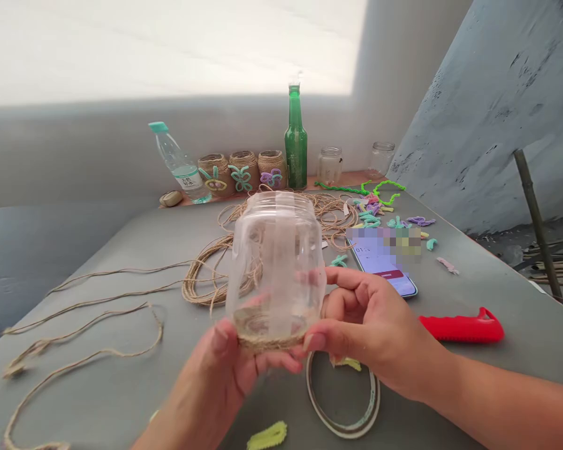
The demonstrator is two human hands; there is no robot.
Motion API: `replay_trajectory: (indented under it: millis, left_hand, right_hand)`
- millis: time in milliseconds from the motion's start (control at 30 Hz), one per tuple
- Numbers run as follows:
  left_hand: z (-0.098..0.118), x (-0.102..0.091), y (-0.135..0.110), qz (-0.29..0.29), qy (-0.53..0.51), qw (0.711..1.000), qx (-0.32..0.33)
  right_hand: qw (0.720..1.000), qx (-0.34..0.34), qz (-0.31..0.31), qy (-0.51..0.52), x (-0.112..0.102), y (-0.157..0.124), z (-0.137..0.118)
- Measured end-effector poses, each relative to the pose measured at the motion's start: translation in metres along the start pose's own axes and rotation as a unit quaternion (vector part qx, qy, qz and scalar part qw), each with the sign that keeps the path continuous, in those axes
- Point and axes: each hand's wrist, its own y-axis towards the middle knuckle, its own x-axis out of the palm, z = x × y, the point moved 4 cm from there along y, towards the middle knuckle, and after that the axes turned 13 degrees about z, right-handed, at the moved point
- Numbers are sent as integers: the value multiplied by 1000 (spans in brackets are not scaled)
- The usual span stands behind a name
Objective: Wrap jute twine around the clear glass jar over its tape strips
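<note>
A clear glass jar [276,262] is held upright above the grey table [136,250], a band of jute twine [267,340] wound round its base. My left hand [225,369] cups the jar's bottom from below, thumb pressed on the twine. My right hand [361,325] grips the jar's lower right side, fingers curled round it and thumb on the twine band. A vertical strip of tape runs up the jar's wall.
A twine coil [206,275] with long loose strands lies behind the jar. A phone [385,262], a red cutter [464,326], a tape ring [342,400] and pipe-cleaner bits [380,215] lie around. Twine-wrapped jars [243,170], a green bottle [295,140] and a water bottle [181,164] stand at the back.
</note>
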Motion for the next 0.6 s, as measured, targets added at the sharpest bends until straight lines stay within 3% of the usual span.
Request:
replay_trajectory:
  millis: [67,133,367,600]
  left_hand:
    - [2,-10,3,83,18,996,38]
    - [3,-17,1,121,47,990,57]
    - [4,-4,-4,85,94,991,46]
    - [-1,-27,-6,116,103,987,33]
  right_hand:
    - [999,-16,37,-37,-4,2,0]
    - [996,-23,61,-68,-5,2,2]
    - [987,-47,77,-132,-2,0,5]
    - [987,-72,49,-132,-2,-6,0]
